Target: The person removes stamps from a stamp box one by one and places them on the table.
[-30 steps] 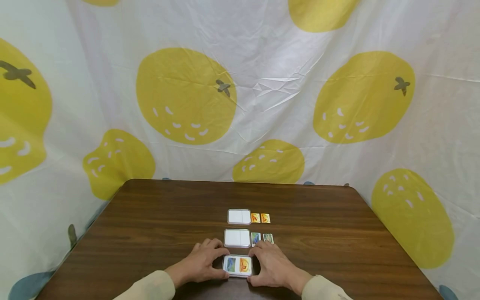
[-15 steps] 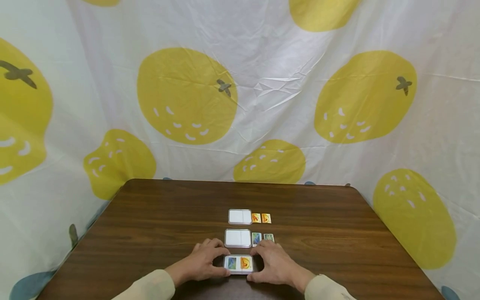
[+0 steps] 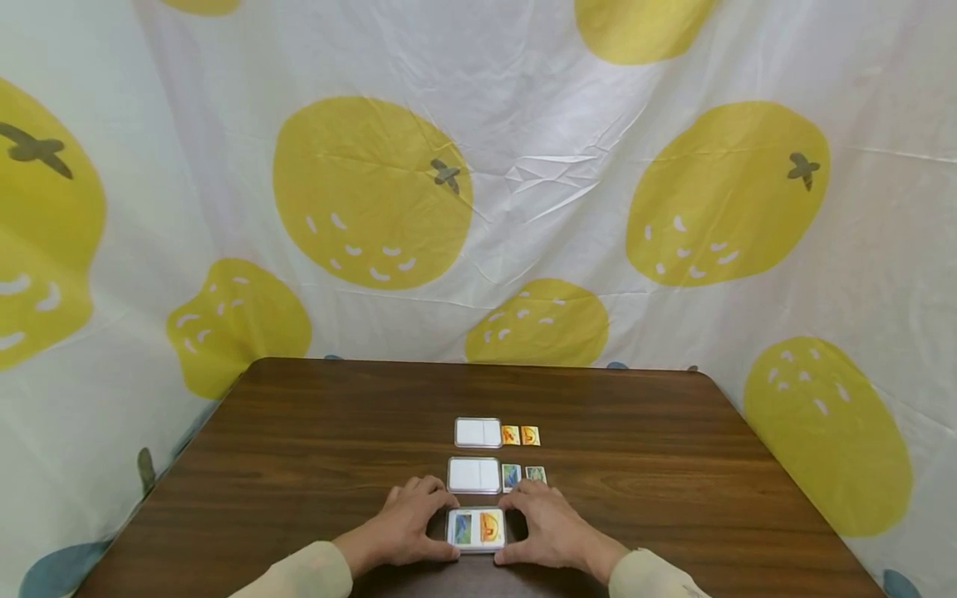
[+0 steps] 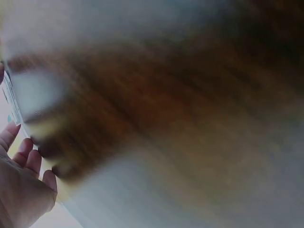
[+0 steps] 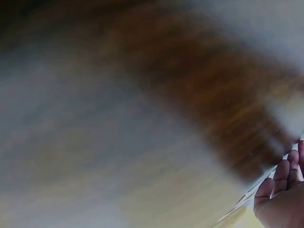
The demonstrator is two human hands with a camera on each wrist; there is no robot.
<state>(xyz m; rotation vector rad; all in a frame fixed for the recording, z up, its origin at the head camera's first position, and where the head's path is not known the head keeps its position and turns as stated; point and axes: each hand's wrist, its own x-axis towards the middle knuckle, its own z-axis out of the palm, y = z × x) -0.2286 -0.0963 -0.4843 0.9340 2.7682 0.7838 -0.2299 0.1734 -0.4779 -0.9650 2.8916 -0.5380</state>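
Observation:
Near the front of the table in the head view lies a clear plastic case, holding two stamp-like pictures, one blue-green and one orange, on a white backing. My left hand grips its left side, index finger at the far corner and thumb at the near one. The right side is held the same way by my right hand. Just beyond lies a second clear case with a blank white inside. Both wrist views are mostly blurred; the left hand and right hand show only at their edges.
Farther back on the brown wooden table sits a third clear case with a white inside. Beside it lie two orange stamps. A blue-green stamp and a pale green stamp lie beyond my right fingers. A lemon-print cloth hangs behind.
Both hands stay nearly in place at the case. Its near edge has shifted slightly toward me since half a second ago. The other cases and stamps have not moved.

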